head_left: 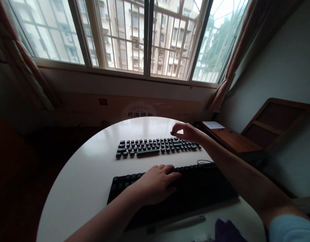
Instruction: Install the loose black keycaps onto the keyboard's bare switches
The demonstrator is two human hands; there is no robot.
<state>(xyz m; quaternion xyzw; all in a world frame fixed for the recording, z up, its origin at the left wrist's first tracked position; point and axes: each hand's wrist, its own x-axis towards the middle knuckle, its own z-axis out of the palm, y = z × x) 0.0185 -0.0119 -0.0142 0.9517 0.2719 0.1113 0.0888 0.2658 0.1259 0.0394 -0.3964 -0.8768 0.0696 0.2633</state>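
Observation:
My right hand (186,132) reaches over the far side of the table, a small dark keycap (172,133) pinched between thumb and fingertips. Just below it, loose black keycaps (148,152) lie in keyboard-like rows, the long space bar among them. Nearer to me sits a black keyboard (207,183), with keycaps showing along its far edge and left end; much of its surface is too dark to make out. My left hand (158,185) rests flat on this keyboard, fingers stretched out and apart, hiding part of it.
The round white table (76,188) carries everything. Near its front edge lie a slim grey tool (180,224) and a purple cloth-like thing (228,230). A thin cable (205,161) loops behind the keyboard. To the right stands a wooden cabinet (235,141) with paper on it.

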